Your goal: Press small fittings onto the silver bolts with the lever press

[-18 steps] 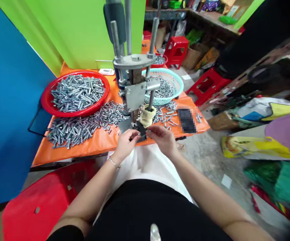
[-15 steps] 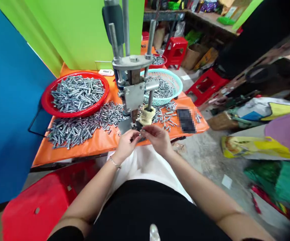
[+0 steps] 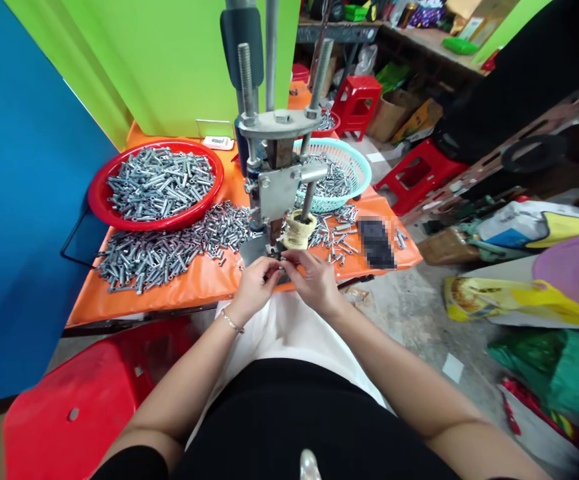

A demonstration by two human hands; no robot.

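My left hand (image 3: 257, 287) and my right hand (image 3: 314, 280) meet at the foot of a hand press (image 3: 280, 190), fingers pinched together. Between the fingertips is a small metal part (image 3: 282, 261), mostly covered, so its exact shape stays hidden. The press has a steel front plate, two threaded rods and a bar wrapped in a cream-coloured roll (image 3: 298, 231) just above my right hand. To the left, a heap of short metal sleeves with ringed ends (image 3: 142, 260) lies on the orange table cover (image 3: 204, 288).
A red basin (image 3: 219, 180) heaped with similar metal pieces stands at the left. Behind the press on the right is a light-blue basket (image 3: 357, 170) with more. A blurred dark object (image 3: 377, 243) lies near the right edge. Red stools (image 3: 357, 100) stand beyond; a red chair (image 3: 69, 413) is beside me.
The view has shifted slightly, so the table and press appear a little further right. Both hands stay pinched together at the press foot, with little movement of the fingers.
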